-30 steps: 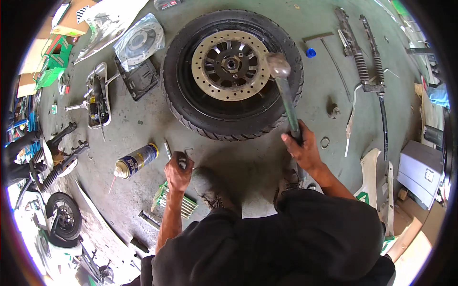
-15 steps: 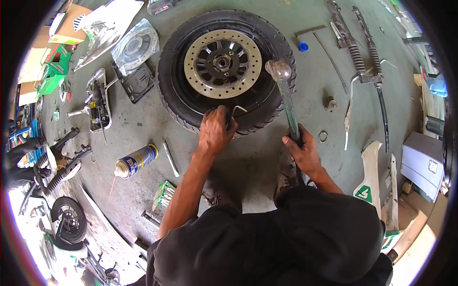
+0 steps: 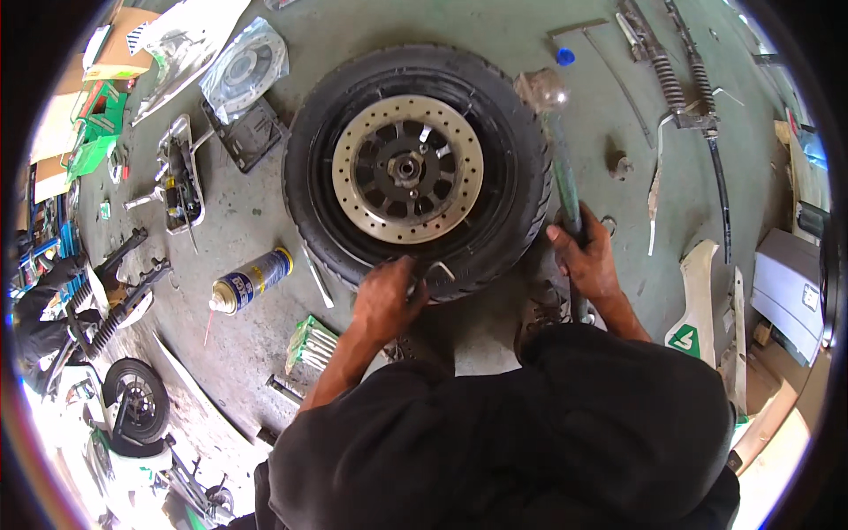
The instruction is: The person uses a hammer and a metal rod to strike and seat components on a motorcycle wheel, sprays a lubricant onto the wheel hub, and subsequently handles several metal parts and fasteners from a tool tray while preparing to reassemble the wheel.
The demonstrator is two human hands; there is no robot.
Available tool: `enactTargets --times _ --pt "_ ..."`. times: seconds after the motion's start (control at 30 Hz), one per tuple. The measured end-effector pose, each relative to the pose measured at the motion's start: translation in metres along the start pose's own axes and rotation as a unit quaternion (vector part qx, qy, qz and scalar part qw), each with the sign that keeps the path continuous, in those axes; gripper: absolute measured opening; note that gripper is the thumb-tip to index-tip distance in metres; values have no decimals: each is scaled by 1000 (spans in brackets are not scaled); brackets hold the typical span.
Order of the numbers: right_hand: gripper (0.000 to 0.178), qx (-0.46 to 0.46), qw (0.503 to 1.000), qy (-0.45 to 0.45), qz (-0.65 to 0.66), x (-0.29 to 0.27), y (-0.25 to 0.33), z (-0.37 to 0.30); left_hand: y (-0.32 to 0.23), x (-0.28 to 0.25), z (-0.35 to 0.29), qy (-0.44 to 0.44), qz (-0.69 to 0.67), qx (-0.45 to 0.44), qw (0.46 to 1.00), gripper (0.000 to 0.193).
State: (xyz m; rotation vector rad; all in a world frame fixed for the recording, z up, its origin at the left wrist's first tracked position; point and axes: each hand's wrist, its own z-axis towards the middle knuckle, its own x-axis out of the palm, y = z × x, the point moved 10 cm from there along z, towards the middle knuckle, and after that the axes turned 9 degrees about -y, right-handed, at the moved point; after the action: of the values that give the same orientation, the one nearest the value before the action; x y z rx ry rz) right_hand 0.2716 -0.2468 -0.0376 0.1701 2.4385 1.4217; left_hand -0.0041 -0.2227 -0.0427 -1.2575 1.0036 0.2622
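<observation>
A motorcycle wheel with a black tyre (image 3: 309, 115) lies in front of me, its drilled brake disc (image 3: 352, 168) facing up. My left hand (image 3: 386, 296) is closed at the tyre's near edge. From its fingers sticks the bent metal end of what looks like a hex key (image 3: 443, 270); the rest of it is hidden in the fist. My right hand (image 3: 587, 256), beside the tyre's right side, is wrapped round the greenish handle of a ball-peen hammer (image 3: 564, 159). The hammer head points away from me, near the tyre's upper right edge.
Left of the wheel are a spray can (image 3: 252, 281), a metal bar (image 3: 318, 278) and a bagged disc (image 3: 246, 71). Shock absorbers (image 3: 667, 75), a T-handle tool (image 3: 609, 75) and a blue cap (image 3: 565, 56) lie to the right. My shoe (image 3: 543, 311) stands close to the tyre.
The wheel sits nearer to me, and its disc appears rounder. My left hand has come down with it, still gripping the bent tool. The hammer and right hand have shifted rightward.
</observation>
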Motion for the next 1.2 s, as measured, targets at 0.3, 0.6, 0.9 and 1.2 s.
enactTargets --times 0.3,0.6,0.9,1.2 --pt "26 -38 999 6 9 4 11 -3 23 -72 94 -148 -27 -79 985 15" --pt "29 -203 976 -26 -75 -18 49 -9 34 -50 134 -149 -148 -59 976 21" --pt "28 -215 968 68 -112 6 51 -6 27 -46 136 -164 -96 -22 982 20" --pt "33 -237 969 53 -49 17 93 -3 29 -49 126 -157 -36 -38 986 21"
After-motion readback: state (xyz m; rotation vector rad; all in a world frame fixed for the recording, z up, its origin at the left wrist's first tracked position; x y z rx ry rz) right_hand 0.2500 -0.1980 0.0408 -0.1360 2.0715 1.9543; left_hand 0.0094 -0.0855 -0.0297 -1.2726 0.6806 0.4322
